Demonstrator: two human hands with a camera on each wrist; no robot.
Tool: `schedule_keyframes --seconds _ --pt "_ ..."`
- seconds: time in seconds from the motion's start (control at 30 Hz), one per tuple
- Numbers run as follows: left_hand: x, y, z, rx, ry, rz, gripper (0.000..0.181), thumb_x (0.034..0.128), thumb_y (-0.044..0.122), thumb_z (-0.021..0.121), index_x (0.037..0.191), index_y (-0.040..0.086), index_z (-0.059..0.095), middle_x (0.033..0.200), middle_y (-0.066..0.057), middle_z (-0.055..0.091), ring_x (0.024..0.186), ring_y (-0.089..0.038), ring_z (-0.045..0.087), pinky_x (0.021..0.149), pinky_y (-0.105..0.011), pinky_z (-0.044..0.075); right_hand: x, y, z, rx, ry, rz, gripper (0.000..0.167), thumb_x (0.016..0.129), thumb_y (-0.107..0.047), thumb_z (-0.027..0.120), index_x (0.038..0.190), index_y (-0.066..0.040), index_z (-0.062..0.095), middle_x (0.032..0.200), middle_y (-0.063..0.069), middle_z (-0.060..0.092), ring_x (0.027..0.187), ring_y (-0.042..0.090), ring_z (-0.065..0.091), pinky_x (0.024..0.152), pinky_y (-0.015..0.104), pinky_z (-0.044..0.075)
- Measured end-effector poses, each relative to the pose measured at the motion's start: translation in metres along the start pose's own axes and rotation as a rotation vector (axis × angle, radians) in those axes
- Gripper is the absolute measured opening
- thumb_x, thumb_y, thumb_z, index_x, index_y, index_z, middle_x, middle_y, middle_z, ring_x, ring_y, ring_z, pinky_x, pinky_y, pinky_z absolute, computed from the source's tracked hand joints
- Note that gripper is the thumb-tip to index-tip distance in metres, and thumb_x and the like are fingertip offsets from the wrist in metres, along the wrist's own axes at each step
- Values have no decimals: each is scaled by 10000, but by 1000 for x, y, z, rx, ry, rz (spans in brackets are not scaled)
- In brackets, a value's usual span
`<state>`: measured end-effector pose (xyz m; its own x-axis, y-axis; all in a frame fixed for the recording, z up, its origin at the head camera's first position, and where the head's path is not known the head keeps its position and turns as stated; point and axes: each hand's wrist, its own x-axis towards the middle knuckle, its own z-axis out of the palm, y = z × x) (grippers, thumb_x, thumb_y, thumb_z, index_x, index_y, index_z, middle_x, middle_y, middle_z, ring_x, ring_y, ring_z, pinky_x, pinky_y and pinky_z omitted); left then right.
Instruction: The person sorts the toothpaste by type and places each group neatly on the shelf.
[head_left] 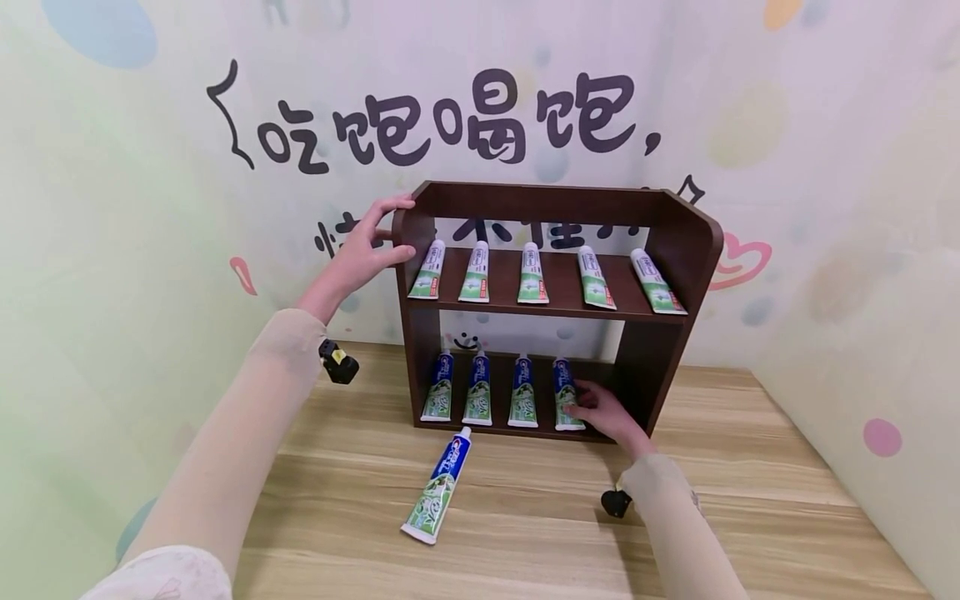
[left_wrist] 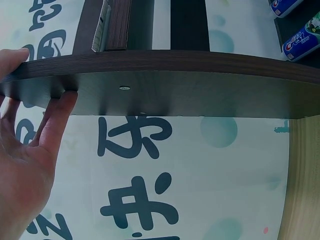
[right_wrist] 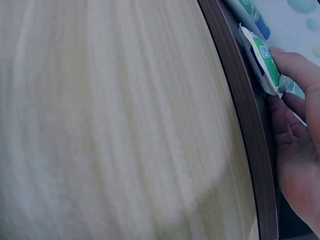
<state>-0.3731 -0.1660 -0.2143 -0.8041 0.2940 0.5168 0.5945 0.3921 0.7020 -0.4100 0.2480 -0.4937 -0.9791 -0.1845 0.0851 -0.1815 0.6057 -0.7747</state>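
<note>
A dark brown two-tier shelf (head_left: 558,310) stands on the table. My left hand (head_left: 369,250) holds its left side panel (left_wrist: 170,90) near the top, the thumb at the front edge and other fingers against the outer face. At the lower tier, my right hand (head_left: 606,412) pinches the rightmost blue-and-green toothpaste tube (head_left: 566,392), thumb on its face near the flat end. In the right wrist view, that toothpaste tube (right_wrist: 262,57) lies between thumb and fingers. Another toothpaste tube (head_left: 438,487) lies on the table before the shelf, cap pointing toward it.
Several white-and-green toothpaste tubes (head_left: 532,275) lean in a row on the upper tier. More blue-and-green tubes (head_left: 480,390) line the lower tier to the left of my right hand. A printed wall (head_left: 150,250) rises behind and beside the wooden table (head_left: 337,533).
</note>
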Motion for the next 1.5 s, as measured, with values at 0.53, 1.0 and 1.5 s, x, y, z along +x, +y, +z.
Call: schedule_keyframes --seconds 0.53,1.0,1.5 --pt "10 -23 0 -13 12 29 608 915 122 648 1464 176 392 1640 61 263 1222 -362 470 923 -491 478 -3 -1 4 -36 44 37 692 877 -298 725 1447 -24 446 1095 176 622 957 236 566 787 302 460" --pt "1 -1 0 -5 -2 7 599 914 97 629 1461 122 386 1647 -20 255 1220 -391 466 936 -490 476 -2 0 5 -39 68 32 680 872 -289 728 1431 -9 462 1060 168 625 925 223 565 753 291 456" --pt "6 -12 0 -15 5 10 591 911 88 630 1452 136 398 1644 3 256 1225 -414 472 910 -462 483 -5 -4 7 19 80 64 713 882 -302 709 1459 0 418 1162 219 607 1012 283 578 828 369 487"
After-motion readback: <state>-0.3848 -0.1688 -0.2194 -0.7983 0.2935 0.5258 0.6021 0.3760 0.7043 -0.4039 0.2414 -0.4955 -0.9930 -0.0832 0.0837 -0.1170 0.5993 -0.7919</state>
